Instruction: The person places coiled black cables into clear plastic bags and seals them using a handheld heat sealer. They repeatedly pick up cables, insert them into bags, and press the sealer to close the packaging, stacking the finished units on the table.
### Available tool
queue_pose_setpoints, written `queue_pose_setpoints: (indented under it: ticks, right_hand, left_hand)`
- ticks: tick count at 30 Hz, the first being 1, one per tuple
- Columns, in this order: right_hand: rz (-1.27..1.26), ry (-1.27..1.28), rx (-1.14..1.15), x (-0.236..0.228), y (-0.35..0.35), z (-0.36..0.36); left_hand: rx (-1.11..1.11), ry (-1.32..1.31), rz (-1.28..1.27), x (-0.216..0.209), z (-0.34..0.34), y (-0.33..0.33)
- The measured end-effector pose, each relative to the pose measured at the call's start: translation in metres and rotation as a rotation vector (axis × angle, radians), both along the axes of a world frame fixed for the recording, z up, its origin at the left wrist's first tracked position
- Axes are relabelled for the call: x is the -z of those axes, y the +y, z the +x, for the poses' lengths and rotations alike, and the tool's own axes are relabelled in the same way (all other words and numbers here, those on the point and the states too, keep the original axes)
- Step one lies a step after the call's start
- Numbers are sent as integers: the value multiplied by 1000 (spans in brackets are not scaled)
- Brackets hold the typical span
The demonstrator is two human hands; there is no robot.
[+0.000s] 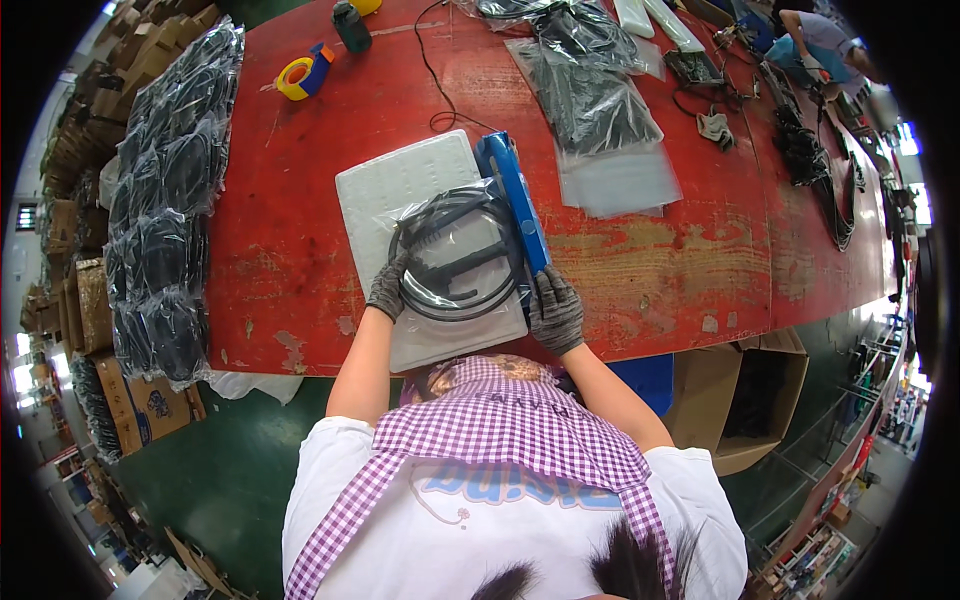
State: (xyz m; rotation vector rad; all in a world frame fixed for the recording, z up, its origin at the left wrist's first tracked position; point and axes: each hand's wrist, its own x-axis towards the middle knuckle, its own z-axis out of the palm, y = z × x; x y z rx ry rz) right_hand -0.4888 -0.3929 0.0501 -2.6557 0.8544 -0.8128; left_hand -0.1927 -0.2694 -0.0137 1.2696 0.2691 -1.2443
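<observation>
A clear plastic bag (473, 268) with a coiled black cable (420, 225) inside lies on a white foam board (378, 180). Along the board's right side stands a long blue bar-shaped sealer (518, 200), and the bag's right edge reaches it. My left hand (388, 288), in a grey knit glove, grips the bag's left edge, its fingertips against the plastic. Gloved the same way, my right hand (557, 312) is at the sealer's near end, by the bag's lower right corner, fingers close together. The thumb's hold on the bag there is partly hidden.
Bagged cables (165, 180) are stacked down the red table's (290, 200) left edge. Flat clear bags (620, 180) and more bagged cables lie beyond the sealer. A tape dispenser (305, 75) and a dark bottle (351, 28) stand far left. Another person (815, 45) works at far right.
</observation>
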Motion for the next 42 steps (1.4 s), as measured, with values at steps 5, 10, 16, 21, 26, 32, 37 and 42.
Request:
queue_pose_setpoints:
  ticks: [5,10,16,21,26,32,37,42]
  right_hand:
    - [-1,2,7,2,2,1]
    - [-20,13,11,-2,7,0]
    - [-1,4,40,-6,9,-2]
    - [-11,-60,21,-20,10,4]
    - [69,-67,102,-13,-28,-9]
    - [1023,4,537,41,-37,-32]
    - [945,216,453,66,-10,-26]
    - [982,205,283,77,-14,-26]
  left_hand:
    - [29,-165,150,-19,-11,5]
    - [163,-222,171,-28,-18,23]
    - [1103,-1544,209,-12,-5,39]
    - [197,-336,114,-16,-16,29]
    - [173,-156,-87,-19,-13,34]
    - [-15,-44,-299,-52,1,78]
    - [-287,-49,-294,-55,19,152]
    - [-577,-179,-179,26,47,245]
